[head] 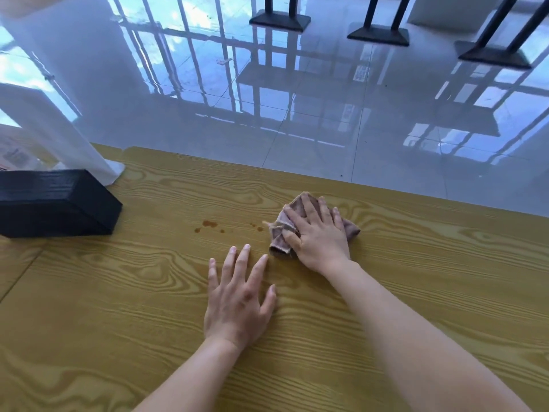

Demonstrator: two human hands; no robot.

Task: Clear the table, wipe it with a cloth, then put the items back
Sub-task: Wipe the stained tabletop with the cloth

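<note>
A crumpled mauve cloth (279,233) lies on the yellow wood-grain table (118,307), past the middle. My right hand (319,236) presses flat on top of it, fingers spread over the fabric. My left hand (239,295) rests palm down on the bare wood, just nearer and to the left of the cloth, fingers apart and holding nothing. Small brown stains (209,224) dot the tabletop to the left of the cloth.
A black rectangular box (56,203) sits at the table's left edge. Behind it hangs a white curtain (74,129). Beyond the far table edge is glossy tiled floor with black table bases (279,20) at the top.
</note>
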